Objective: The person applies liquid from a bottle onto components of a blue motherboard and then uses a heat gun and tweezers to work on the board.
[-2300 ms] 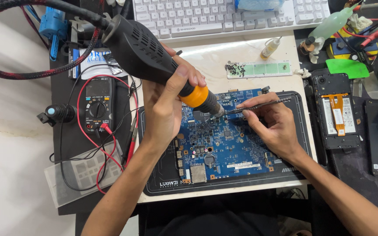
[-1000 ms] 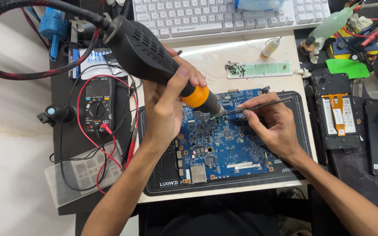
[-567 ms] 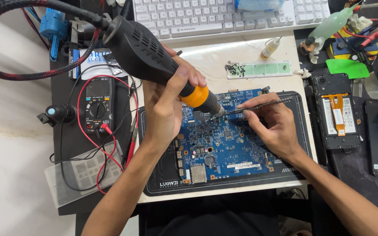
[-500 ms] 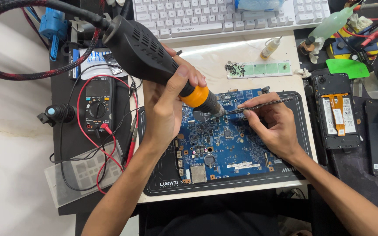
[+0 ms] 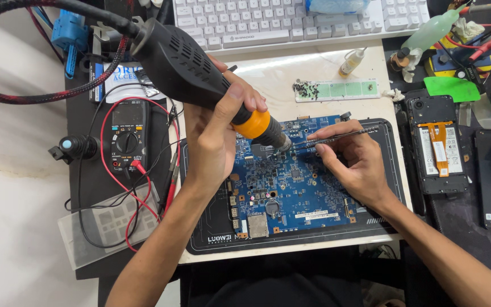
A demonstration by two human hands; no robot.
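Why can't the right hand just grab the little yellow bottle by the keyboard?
Probably it could: the small bottle lies uncovered past the blue circuit board. But the right hand is gripping tweezers, so it isn't free.

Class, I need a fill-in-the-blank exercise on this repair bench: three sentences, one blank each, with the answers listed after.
1. The left hand holds a black hot-air tool with an ____ collar near its nozzle.
2. The right hand holds thin ____ over the board.
3. The circuit board is ____ in colour and lies on a black mat.

Answers: orange; tweezers; blue
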